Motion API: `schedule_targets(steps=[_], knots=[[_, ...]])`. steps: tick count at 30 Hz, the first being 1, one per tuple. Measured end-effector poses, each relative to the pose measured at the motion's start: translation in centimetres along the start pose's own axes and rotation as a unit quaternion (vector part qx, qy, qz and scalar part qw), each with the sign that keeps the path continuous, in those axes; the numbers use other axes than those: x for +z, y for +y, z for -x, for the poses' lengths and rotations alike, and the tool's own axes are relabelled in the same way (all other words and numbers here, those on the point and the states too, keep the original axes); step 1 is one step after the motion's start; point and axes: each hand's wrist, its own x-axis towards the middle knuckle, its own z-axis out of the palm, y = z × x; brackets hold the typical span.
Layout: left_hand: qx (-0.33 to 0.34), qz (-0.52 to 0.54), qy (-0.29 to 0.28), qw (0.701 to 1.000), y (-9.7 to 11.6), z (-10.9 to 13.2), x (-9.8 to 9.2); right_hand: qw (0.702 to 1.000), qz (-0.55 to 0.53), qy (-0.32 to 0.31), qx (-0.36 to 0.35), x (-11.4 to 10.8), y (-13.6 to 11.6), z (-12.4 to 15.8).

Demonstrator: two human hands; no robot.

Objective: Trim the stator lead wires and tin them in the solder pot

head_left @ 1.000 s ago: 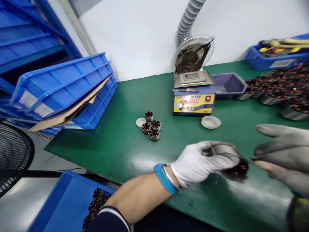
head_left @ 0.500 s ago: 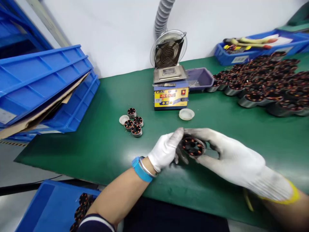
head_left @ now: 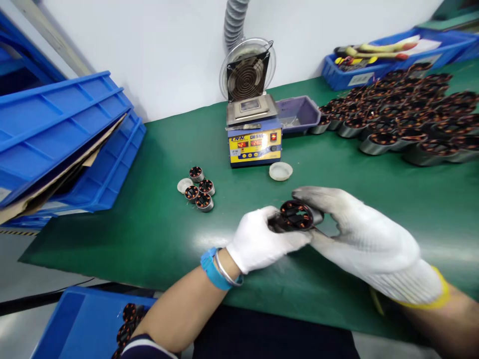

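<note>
1. My left grip and right grip clasp opposite sides of the wound ring, above the green tabletop.
2. Orientation: open face toward me, turned slightly left; axis runs back rightward.
3. Construction: smooth metal wall, black interior, copper-coloured segments.
4. Beyond, left: four short ring cylinders, faces up.
5. Farther: shallow whitish round dish, then boxy display unit.

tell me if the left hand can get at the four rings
Probably yes: nothing visible stands between the left hand and the four rings, though that hand is busy holding another ring.
</note>
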Motion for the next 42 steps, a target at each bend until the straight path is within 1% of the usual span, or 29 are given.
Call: schedule_targets(steps=[1,3,5,7,9,11,12,14,16,17,18,20,21,22,23,24,26,27,28,29,30,32,33,35,37,39,41,42], knots=[[0.002,0.004,-0.007,1.000,-0.1,0.0,0.1,1.000,0.005,0.000,-0.005,-0.1,0.1,0.0],[0.013,0.019,-0.002,1.000,0.0,-0.1,0.1,1.000,0.017,0.006,-0.008,-0.3,0.1,0.2],[0.027,0.044,0.016,0.999,0.4,-0.2,-0.1,1.000,0.014,0.011,0.016,-0.5,0.0,0.3],[0.043,0.059,0.033,0.997,0.8,-0.1,-0.2,1.000,0.006,0.015,0.024,-0.7,-0.3,0.4],[0.060,0.040,0.041,0.997,1.2,0.2,-0.4,1.000,0.002,0.016,0.013,-0.7,-0.4,0.5],[0.084,-0.008,0.046,0.995,1.4,0.4,-1.0,1.000,-0.008,0.014,-0.004,-0.6,-0.4,0.7],[0.100,-0.035,0.056,0.993,1.5,0.5,-1.4,1.000,-0.015,0.015,-0.006,-0.5,-0.3,0.8],[0.142,-0.055,0.106,0.983,1.5,0.4,-2.6,0.999,-0.023,0.013,0.026,-0.5,0.0,0.9],[0.159,-0.017,0.153,0.975,1.5,0.0,-3.4,0.996,-0.024,0.004,0.080,-0.6,0.2,0.8],[0.142,0.013,0.149,0.978,1.4,-0.2,-3.5,0.995,-0.025,0.000,0.101,-0.7,0.2,0.7],[0.104,0.037,0.117,0.987,1.4,-0.3,-3.5,0.993,-0.029,-0.003,0.113,-0.8,0.2,0.6],[-0.009,0.041,-0.003,0.999,1.4,-0.5,-2.9,0.993,-0.039,-0.001,0.112,-0.9,0.0,0.3],[-0.061,0.028,-0.055,0.996,1.5,-0.5,-2.5,0.994,-0.043,-0.003,0.104,-1.0,-0.1,0.2],[-0.094,0.017,-0.085,0.992,1.6,-0.4,-2.2,0.995,-0.045,-0.009,0.094,-1.1,-0.2,0.2],[-0.105,0.015,-0.085,0.991,1.7,-0.4,-2.1,0.995,-0.045,-0.015,0.082,-1.1,-0.3,0.2],[-0.094,0.026,-0.054,0.994,1.8,-0.5,-2.1,0.997,-0.043,-0.021,0.068,-1.1,-0.3,0.2],[-0.027,0.067,0.062,0.995,1.9,-0.6,-2.5,0.998,-0.040,-0.020,0.037,-1.0,-0.3,0.4],[0.012,0.081,0.120,0.989,1.9,-0.7,-2.7,0.999,-0.041,-0.014,0.026,-0.9,-0.3,0.5],[0.046,0.082,0.158,0.983,1.8,-0.8,-2.8,0.999,-0.043,-0.010,0.018,-0.8,-0.3,0.5],[0.070,0.067,0.169,0.981,1.7,-0.8,-2.8,0.999,-0.047,-0.008,0.011,-0.7,-0.3,0.6],[0.083,0.038,0.157,0.983,1.7,-0.8,-2.7,0.999,-0.050,-0.014,0.009,-0.7,-0.4,0.6],[0.075,-0.023,0.088,0.993,1.6,-0.5,-2.2,0.998,-0.053,-0.029,0.001,-0.7,-0.4,0.5],[0.056,-0.043,0.054,0.996,1.7,-0.4,-2.0,0.998,-0.051,-0.034,-0.003,-0.7,-0.4,0.6],[0.005,-0.047,0.009,0.999,1.9,-0.3,-2.1,0.998,-0.052,-0.040,0.000,-0.9,-0.3,0.7],[-0.029,-0.011,-0.006,1.000,2.0,-0.5,-2.8,0.997,-0.053,-0.045,0.044,-1.2,0.0,0.7],[-0.024,0.020,0.024,0.999,1.7,-1.0,-3.5,0.988,-0.028,-0.062,0.142,-1.6,0.5,0.0],[-0.003,-0.010,0.069,0.998,0.9,-1.7,-3.6,0.964,0.038,-0.077,0.253,-1.9,1.2,-1.7],[0.009,-0.058,0.084,0.995,0.3,-1.9,-3.4,0.949,0.079,-0.084,0.292,-2.0,1.5,-2.8]])
